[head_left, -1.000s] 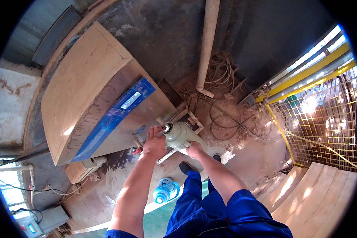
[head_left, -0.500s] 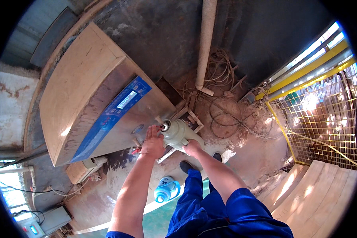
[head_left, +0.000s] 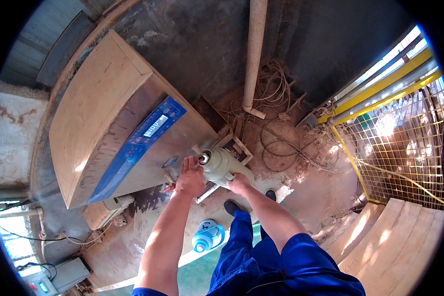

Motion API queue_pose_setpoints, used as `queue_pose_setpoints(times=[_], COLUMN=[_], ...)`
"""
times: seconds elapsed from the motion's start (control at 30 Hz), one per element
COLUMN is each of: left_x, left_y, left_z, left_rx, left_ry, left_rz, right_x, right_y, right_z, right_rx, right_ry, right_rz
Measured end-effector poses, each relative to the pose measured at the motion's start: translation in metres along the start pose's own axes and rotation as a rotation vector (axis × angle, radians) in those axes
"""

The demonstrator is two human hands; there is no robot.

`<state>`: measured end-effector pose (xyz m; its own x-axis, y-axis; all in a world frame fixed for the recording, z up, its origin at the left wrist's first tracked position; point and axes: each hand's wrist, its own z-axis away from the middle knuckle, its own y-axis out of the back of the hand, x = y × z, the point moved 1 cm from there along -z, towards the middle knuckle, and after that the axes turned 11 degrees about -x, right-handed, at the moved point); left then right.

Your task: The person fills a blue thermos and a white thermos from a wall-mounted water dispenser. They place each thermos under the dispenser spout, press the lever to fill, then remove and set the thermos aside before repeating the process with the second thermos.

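A pale green thermos jug [head_left: 221,166] is tilted, its open mouth beneath a tap [head_left: 197,148] on the front of a metal water boiler [head_left: 148,143]. My right hand [head_left: 239,183] is closed around the jug's side handle. My left hand [head_left: 189,177] is at that tap, its fingertips on the small red tap handle [head_left: 201,159], which they partly cover. Whether water runs into the jug is too small to tell. Below my left wrist a second tap with a red handle [head_left: 169,188] sticks out from the boiler.
A blue-and-white bottle [head_left: 208,236] stands on the floor left of my legs. Coiled hoses [head_left: 281,145] lie beyond the jug, near a vertical pipe [head_left: 255,54]. A yellow mesh fence [head_left: 394,143] and wooden boards [head_left: 404,237] are at the right. A control box [head_left: 42,285] is at the lower left.
Almost nothing differs. Both hands and the jug keep their places, while the view has shifted very slightly.
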<state>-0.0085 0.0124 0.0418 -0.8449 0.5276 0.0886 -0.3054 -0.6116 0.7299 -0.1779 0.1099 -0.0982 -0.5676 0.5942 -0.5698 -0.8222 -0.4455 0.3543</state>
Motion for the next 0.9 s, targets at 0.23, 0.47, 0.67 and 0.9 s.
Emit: queue_pose_setpoints(times=[0.23, 0.47, 0.67, 0.9], left_x=[0.0031, 0.0016, 0.0047, 0.0038], left_y=[0.0017, 0.0000, 0.0046, 0.0033], left_z=[0.0017, -0.0016, 0.0002, -0.0017], left_rx=[0.001, -0.016, -0.042, -0.050], left_ry=[0.016, 0.024, 0.034, 0.030], left_rz=[-0.013, -0.038, -0.063, -0.074], right_x=[-0.0042, -0.0037, -0.0004, -0.0040], right_y=[0.0050, 0.0039, 0.0008, 0.0058], right_z=[0.0054, 0.0034, -0.0008, 0.0044], right_rx=[-0.007, -0.021, -0.017, -0.033], right_ry=[0.008, -0.011, -0.006, -0.007], right_rz=[-0.019, -0.029, -0.014, 0.006])
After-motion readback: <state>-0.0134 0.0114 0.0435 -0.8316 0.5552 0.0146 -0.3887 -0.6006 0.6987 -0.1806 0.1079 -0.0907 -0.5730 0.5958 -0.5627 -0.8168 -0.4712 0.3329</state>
